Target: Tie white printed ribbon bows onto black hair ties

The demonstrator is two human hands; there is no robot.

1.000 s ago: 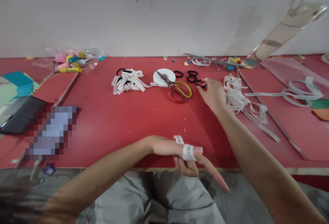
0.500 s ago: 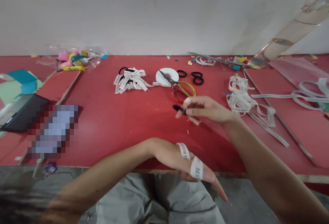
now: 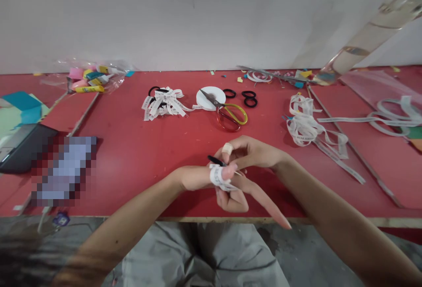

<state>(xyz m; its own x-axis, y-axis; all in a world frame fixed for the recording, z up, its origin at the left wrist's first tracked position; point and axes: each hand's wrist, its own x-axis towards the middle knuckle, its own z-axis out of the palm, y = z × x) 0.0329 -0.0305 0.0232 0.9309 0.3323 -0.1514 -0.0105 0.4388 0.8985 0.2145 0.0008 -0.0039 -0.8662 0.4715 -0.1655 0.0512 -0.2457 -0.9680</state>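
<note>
My left hand is above the table's front edge, its index finger stretched out and the other fingers curled. A white printed ribbon is looped around its thumb and fingers. My right hand meets it from above, pinching a black hair tie against the ribbon. A light bandage wraps one right finger. Beyond the hands lie scissors with red and yellow handles, their blades over a white ribbon roll. Loose black hair ties are right of the roll.
A pile of ribbon-tied hair ties sits left of the roll. Loose ribbon is heaped at right. A tall clear bottle leans by the wall. At left are a blurred phone, a dark case and a plastic bag of glue tubes.
My right hand has come down and left with the hair tie to my left hand. My left hand has turned, raising its ribbon-wrapped thumb, and the two hands now meet.
</note>
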